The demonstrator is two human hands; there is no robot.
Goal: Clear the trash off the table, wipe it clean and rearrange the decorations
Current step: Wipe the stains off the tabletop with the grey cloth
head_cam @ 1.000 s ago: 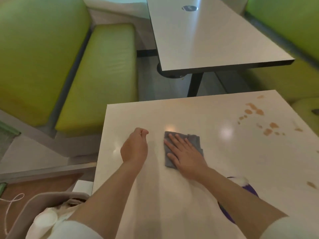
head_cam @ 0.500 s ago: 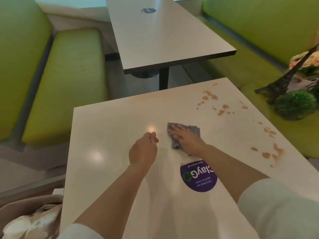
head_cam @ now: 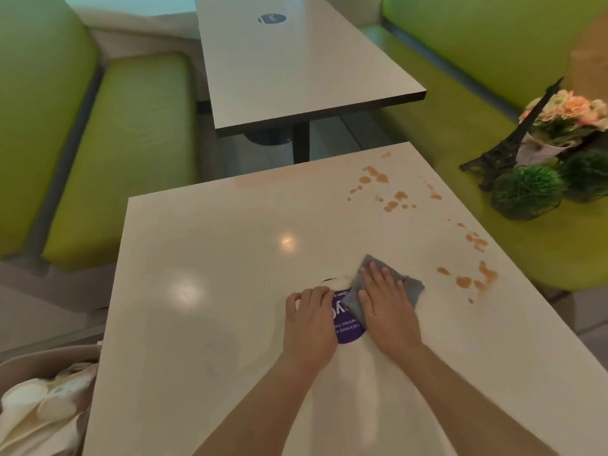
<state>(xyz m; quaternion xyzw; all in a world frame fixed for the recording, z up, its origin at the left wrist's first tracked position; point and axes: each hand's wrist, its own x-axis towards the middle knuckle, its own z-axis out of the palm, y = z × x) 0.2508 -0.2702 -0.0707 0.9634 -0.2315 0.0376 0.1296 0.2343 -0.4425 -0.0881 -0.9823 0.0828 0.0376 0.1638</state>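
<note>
My right hand (head_cam: 386, 304) presses flat, fingers straight, on a grey cloth (head_cam: 409, 287) in the middle of the white table (head_cam: 204, 324). My left hand (head_cam: 309, 324) rests beside it with its fingers curled, partly over a round purple sticker (head_cam: 348, 325); it holds nothing I can see. Brown stains (head_cam: 391, 200) speckle the table's far right part, with more stains (head_cam: 473, 278) along its right edge. On the green bench at the right stand a small black Eiffel Tower (head_cam: 506, 149), a pot of peach flowers (head_cam: 569, 116) and two green grass balls (head_cam: 526, 192).
A bin (head_cam: 42, 406) holding white paper trash stands at the lower left beside the table. A second table (head_cam: 296, 60) lies beyond. Green benches (head_cam: 125, 149) flank both sides.
My right hand has slid the cloth to the right and nearer, beside the purple sticker. My left hand has come down onto the sticker. The view has swung right.
</note>
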